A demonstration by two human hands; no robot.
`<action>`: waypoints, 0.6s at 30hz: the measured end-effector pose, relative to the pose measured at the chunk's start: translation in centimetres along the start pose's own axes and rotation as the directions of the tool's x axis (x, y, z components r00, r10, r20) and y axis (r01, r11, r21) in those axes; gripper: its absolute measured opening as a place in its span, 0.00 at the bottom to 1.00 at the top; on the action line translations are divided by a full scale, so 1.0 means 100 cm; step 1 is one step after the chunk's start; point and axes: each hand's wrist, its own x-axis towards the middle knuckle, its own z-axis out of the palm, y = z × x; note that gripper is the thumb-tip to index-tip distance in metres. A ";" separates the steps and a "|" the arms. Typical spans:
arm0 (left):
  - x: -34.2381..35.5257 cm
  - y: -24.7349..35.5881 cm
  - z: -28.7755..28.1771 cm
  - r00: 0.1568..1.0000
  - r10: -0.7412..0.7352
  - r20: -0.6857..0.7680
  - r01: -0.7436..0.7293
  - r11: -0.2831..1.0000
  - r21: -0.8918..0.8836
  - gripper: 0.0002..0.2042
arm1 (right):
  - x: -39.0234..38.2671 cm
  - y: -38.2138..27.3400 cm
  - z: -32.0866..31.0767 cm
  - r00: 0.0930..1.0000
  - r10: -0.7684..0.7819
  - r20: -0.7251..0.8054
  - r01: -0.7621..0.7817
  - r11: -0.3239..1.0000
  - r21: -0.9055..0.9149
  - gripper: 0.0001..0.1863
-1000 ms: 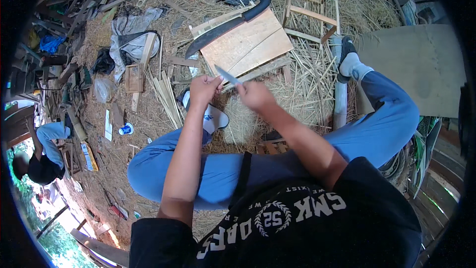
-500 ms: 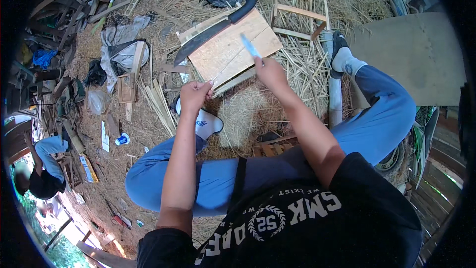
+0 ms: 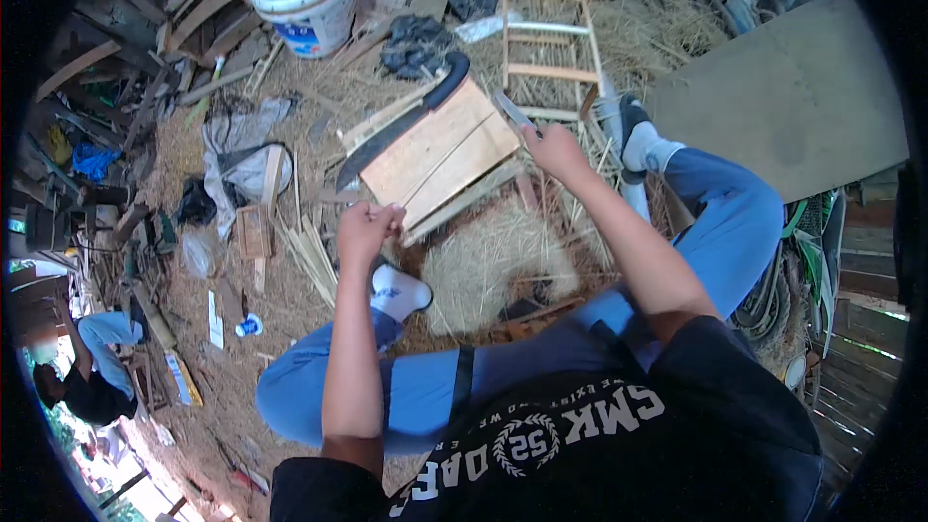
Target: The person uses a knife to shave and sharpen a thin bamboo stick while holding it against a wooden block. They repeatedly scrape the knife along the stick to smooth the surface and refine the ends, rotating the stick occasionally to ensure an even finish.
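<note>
My left hand [image 3: 367,232] is closed, pinching the near end of a thin strip [image 3: 447,159], which slants up across a pale wooden board [image 3: 406,166]. In my right hand [image 3: 561,153] is a small knife [image 3: 513,109], its blade pointing up and left past the board's right corner. Whether the blade touches the strip's far end I cannot tell. A large dark-bladed machete with a black handle [image 3: 447,83] lies along the board's far left edge.
Beyond the board stands a small slatted wooden frame [image 3: 551,70]. A white bucket [image 3: 307,24] is at the back left, near a black plastic bag [image 3: 416,46]. Split strips [image 3: 314,251] lie left of my foot. Another person [image 3: 92,372] sits far left.
My right hand and the knife have moved right, from over the board to its right corner. My left hand keeps its pinch on the strip. The view has tilted, showing more of the background.
</note>
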 end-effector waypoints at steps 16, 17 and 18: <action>-0.016 0.237 -0.057 0.820 0.534 -0.205 -0.565 0.813 -0.142 0.06 | 0.028 -0.100 -0.178 0.812 -0.583 0.010 0.562 0.787 0.254 0.17; -0.013 0.245 -0.057 0.817 0.529 -0.227 -0.569 0.803 -0.179 0.07 | 0.027 -0.103 -0.180 0.851 -0.523 0.045 0.501 0.835 0.227 0.17; -0.011 0.252 -0.057 0.818 0.519 -0.247 -0.569 0.795 -0.212 0.07 | 0.026 -0.109 -0.180 0.863 -0.501 0.061 0.471 0.844 0.258 0.17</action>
